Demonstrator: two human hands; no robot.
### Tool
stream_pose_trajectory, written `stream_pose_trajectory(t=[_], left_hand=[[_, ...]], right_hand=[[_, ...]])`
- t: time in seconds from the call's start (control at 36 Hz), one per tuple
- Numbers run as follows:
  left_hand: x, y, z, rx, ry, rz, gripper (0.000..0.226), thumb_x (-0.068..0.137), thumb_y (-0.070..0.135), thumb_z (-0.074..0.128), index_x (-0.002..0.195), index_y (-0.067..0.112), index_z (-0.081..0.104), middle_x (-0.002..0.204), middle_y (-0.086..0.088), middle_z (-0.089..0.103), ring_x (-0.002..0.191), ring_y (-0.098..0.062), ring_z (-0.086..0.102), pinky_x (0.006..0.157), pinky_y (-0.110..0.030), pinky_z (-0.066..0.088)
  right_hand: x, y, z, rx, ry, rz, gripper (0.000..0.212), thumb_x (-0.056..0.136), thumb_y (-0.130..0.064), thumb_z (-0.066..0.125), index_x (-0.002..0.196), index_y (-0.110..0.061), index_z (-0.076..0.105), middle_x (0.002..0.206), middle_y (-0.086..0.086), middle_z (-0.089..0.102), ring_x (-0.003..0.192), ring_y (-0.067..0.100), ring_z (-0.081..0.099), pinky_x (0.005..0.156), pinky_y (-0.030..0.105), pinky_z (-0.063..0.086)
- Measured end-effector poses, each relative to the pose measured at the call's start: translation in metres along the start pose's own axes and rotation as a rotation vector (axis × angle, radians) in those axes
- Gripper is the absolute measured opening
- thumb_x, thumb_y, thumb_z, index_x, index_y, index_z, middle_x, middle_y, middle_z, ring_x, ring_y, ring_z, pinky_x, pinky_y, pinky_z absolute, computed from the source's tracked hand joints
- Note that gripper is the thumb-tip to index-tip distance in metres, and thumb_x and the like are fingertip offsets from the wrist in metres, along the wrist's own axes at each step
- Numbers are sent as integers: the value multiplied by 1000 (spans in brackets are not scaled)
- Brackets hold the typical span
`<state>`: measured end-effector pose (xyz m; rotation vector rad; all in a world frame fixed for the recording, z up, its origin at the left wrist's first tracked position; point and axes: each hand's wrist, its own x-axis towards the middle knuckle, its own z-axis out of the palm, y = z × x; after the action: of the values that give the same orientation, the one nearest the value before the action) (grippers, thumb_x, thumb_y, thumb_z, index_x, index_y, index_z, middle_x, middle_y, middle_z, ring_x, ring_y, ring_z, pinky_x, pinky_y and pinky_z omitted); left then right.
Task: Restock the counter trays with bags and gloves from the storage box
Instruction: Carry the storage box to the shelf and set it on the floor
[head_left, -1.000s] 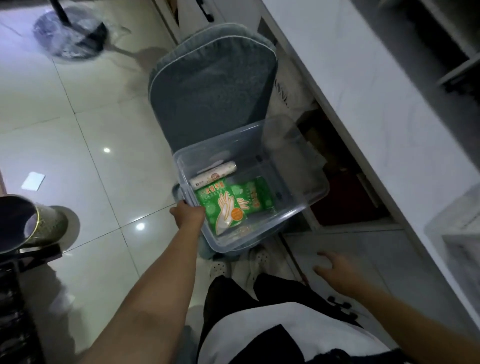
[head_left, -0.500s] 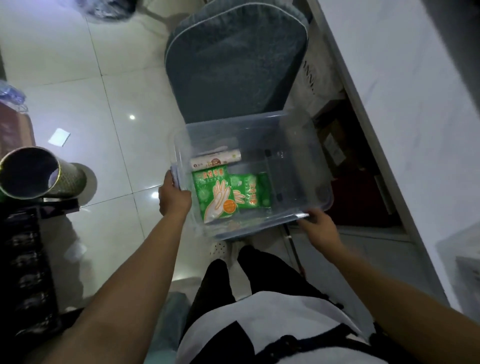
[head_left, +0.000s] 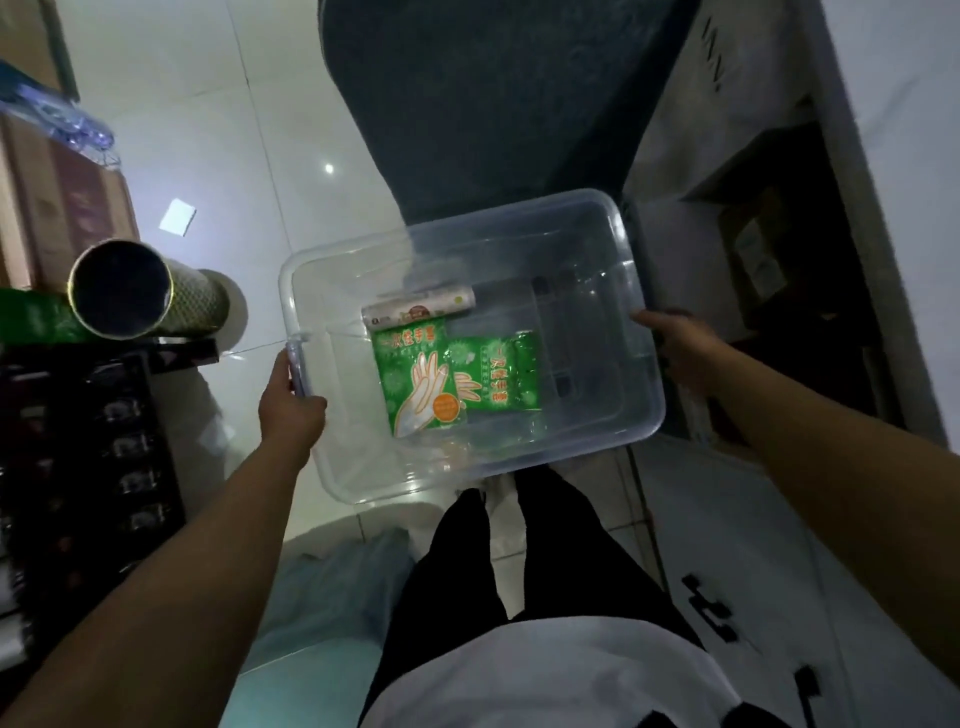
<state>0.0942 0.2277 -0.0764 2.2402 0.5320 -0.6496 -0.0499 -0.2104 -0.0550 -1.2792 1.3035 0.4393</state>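
The clear storage box (head_left: 597, 431) is gripped at its short ends by the left hand (head_left: 291, 402) and right hand (head_left: 680, 345), with the glove packets (head_left: 415, 376) lying nearer the left.

Fingertips of the right hand (head_left: 680, 347) behind the clear box (head_left: 644, 415) wall, chair cushion (head_left: 493, 104) cropped at the top edge
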Motion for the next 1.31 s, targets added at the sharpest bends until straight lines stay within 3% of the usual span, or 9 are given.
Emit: stream_pose_trajectory(t=[0.19, 0.31, 0.44, 0.53, 0.61, 0.75, 0.92, 1.11, 1.31], left_hand=[[1, 0, 2, 22, 10, -28, 84, 82, -9, 57, 148, 37, 34, 117, -1, 54, 91, -21, 55, 52, -15, 38], [0, 0, 4, 39, 31, -36, 84, 81, -10, 57, 148, 34, 35, 129, -9, 57, 100, -22, 53, 71, -27, 46], [1, 2, 7, 57, 57, -42, 84, 79, -10, 58, 147, 35, 38, 125, -12, 60, 96, -24, 55, 63, -23, 43], [1, 1, 7, 44, 56, -53, 84, 78, -10, 59, 145, 37, 39, 122, -11, 61, 92, -26, 57, 53, -19, 40], [2, 3, 7, -9, 51, -68, 84, 78, -12, 57, 143, 37, 40, 120, -13, 60, 98, -31, 59, 59, -26, 46], [4, 10, 3, -68, -4, -134, 79, 77, -9, 60, 139, 38, 45, 110, -9, 60, 90, -26, 59, 62, -29, 47], [6, 33, -10, -227, -139, -357, 40, 86, 31, 61, 125, 29, 57, 109, -6, 58, 86, -25, 59, 74, -42, 51], [-3, 52, -24, -164, -234, -337, 33, 84, 16, 59, 117, 16, 62, 102, -9, 62, 89, -29, 64, 67, -40, 53], [-4, 65, -12, -48, -496, -281, 42, 90, 50, 62, 115, 16, 59, 106, -11, 62, 94, -32, 62, 76, -45, 56]], right_hand=[[42, -13, 1, -138, 8, 2, 87, 56, -36, 87, 131, -3, 56, 125, 18, 64, 111, 36, 64, 99, 50, 51], [48, -19, 4, -96, 34, -14, 72, 65, -23, 86, 127, -3, 55, 117, 21, 67, 97, 36, 69, 80, 47, 60], [40, -32, -11, -145, -189, 135, 48, 78, -36, 74, 120, -14, 66, 117, 7, 70, 109, 26, 65, 97, 42, 51], [36, -42, -25, -8, -180, 128, 35, 83, -54, 62, 87, -20, 72, 73, -2, 73, 71, 18, 69, 64, 30, 54], [37, -43, -33, 68, -199, 97, 53, 84, -64, 52, 52, -24, 66, 50, -10, 58, 38, 5, 54, 44, 24, 39], [42, -38, -20, 49, -262, 26, 45, 86, -62, 52, 85, -23, 75, 71, -7, 73, 72, 13, 68, 69, 30, 49], [32, -40, -10, 67, -213, -24, 53, 83, -64, 52, 96, -21, 79, 99, 8, 77, 95, 28, 72, 85, 39, 56], [-12, 5, -31, 183, -53, 60, 65, 72, -66, 63, 112, -15, 73, 100, 7, 76, 82, 24, 72, 60, 25, 52], [-65, 99, -34, 370, 283, 150, 52, 83, -52, 67, 118, -14, 65, 104, 7, 68, 84, 24, 63, 68, 31, 50]])
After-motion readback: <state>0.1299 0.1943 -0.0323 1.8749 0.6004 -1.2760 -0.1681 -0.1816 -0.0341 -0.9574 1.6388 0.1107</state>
